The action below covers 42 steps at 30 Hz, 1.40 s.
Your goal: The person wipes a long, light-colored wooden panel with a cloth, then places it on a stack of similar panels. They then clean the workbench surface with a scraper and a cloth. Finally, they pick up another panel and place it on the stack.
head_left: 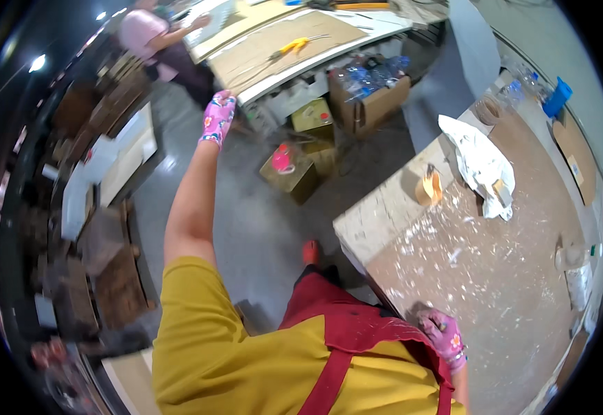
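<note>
My left hand [218, 119], in a pink flowered glove, is stretched far forward beside the near left corner of the far worktable [267, 86]. Its fingers look curled; whether it touches the corner or holds anything small I cannot tell. My right hand [443, 337], gloved alike with bare fingertips, is low at the near left part of the brown workbench [516, 277]. Its fingers are bent inward, and what is in them, if anything, is hidden. On the far worktable lie a brown board [246, 62] and a yellow-handled tool [294, 47] with a thin shaft.
White flakes litter the workbench, where an orange-yellow object [428, 188] and a crumpled white bag [481, 166] lie. Under the far worktable stand a carton of plastic bottles [370, 104] and a box with a pink-red container [282, 159]. Another person [150, 34] works at the back left.
</note>
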Tool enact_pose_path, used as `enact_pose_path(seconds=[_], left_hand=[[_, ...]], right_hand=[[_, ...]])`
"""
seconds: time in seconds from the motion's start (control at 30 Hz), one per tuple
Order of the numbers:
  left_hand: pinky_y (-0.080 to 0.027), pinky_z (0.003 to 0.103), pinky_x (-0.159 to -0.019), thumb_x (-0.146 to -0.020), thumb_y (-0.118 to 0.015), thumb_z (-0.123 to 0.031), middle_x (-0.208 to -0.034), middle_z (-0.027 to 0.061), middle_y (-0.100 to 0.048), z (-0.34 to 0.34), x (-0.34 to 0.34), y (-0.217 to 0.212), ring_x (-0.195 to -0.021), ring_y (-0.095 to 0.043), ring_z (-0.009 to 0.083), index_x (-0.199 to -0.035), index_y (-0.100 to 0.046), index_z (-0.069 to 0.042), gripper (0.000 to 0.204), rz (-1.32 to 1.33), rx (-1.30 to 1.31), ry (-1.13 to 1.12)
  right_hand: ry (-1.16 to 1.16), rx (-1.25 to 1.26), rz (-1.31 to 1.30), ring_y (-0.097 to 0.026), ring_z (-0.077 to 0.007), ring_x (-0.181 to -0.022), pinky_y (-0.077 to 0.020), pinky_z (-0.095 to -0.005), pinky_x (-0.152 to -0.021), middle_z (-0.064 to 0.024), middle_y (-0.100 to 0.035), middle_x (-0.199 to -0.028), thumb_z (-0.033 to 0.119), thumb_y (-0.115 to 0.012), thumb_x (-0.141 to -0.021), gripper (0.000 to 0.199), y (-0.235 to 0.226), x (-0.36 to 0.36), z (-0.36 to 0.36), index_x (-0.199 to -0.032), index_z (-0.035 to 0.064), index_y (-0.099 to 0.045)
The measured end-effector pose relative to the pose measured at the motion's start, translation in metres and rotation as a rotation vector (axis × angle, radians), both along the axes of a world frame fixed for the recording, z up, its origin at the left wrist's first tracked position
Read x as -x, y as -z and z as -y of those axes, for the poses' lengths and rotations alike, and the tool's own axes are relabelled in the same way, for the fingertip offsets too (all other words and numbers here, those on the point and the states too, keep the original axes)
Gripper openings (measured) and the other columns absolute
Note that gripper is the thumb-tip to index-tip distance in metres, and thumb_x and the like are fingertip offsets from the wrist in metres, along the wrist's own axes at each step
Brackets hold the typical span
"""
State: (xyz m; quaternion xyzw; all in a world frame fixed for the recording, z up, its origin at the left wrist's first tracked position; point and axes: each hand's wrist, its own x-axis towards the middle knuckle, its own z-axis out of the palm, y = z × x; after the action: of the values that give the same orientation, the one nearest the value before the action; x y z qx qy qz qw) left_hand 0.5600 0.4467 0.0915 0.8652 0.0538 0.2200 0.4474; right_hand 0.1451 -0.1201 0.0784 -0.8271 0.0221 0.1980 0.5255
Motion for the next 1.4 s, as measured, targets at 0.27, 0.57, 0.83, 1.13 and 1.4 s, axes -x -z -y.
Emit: enact_pose_path(seconds=[0.27,0.57,0.83,1.13,1.4], left_hand=[[-0.029,0.038,-0.109,-0.089,-0.053,-0.023,-0.134,0.0247,-0.044,-0.057,-0.307,0.078,-0.127,-0.040,0.0337,-0.128,-0.044,0.009,0.051,0.245,-1.187,0.090],[-0.047,0.045,-0.069,-0.091,-0.052,-0.027,-0.084,0.0182,-0.062,-0.041,-0.408,0.135,-0.076,-0.060,0.0334,-0.099,-0.055,0.002,0.031,-0.053,-0.852,0.242],[-0.045,0.024,-0.054,-0.094,-0.052,-0.033,-0.079,0.0000,-0.058,-0.037,-0.319,0.085,-0.062,-0.052,0.0102,-0.111,-0.057,-0.009,0.029,-0.522,0.324,0.420],[-0.036,0.016,-0.043,-0.096,-0.047,-0.025,-0.084,0.0004,-0.052,-0.003,0.030,-0.003,-0.064,-0.047,0.0024,-0.129,-0.040,-0.007,0.038,-0.372,0.276,0.702],[-0.043,0.022,-0.056,-0.084,-0.056,-0.002,-0.090,0.0018,-0.052,0.267,0.321,-0.039,-0.070,-0.053,0.0092,-0.133,-0.041,-0.013,0.053,-0.941,1.083,1.151]], right_hand=[[0.291,0.726,-0.207,-0.061,-0.0390,-0.075,-0.0485,-0.0470,-0.069,-0.0190,-0.064,-0.081,0.025,-0.060,-0.080,0.023,-0.008,-0.057,-0.098,-0.092,0.0054,-0.061],[0.360,0.801,-0.421,-0.062,-0.0367,-0.081,-0.0474,-0.0462,-0.073,-0.0163,-0.064,-0.085,0.016,-0.058,-0.073,0.021,-0.009,-0.074,-0.120,-0.091,0.0035,-0.057],[0.412,0.809,-0.358,-0.062,-0.0357,-0.081,-0.0479,-0.0458,-0.072,-0.0160,-0.064,-0.084,0.015,-0.056,-0.073,0.023,-0.011,-0.072,-0.119,-0.094,0.0057,-0.059],[0.399,0.620,-0.147,-0.063,-0.0345,-0.076,-0.0481,-0.0452,-0.071,-0.0166,-0.065,-0.083,0.029,-0.051,-0.083,0.025,0.002,-0.048,-0.098,-0.096,0.0102,-0.060],[0.787,-0.079,0.629,-0.046,-0.0296,-0.121,-0.0463,-0.0432,-0.091,-0.0113,-0.033,-0.143,0.024,-0.075,-0.076,0.085,-0.065,0.019,-0.137,-0.143,0.0068,-0.024]])
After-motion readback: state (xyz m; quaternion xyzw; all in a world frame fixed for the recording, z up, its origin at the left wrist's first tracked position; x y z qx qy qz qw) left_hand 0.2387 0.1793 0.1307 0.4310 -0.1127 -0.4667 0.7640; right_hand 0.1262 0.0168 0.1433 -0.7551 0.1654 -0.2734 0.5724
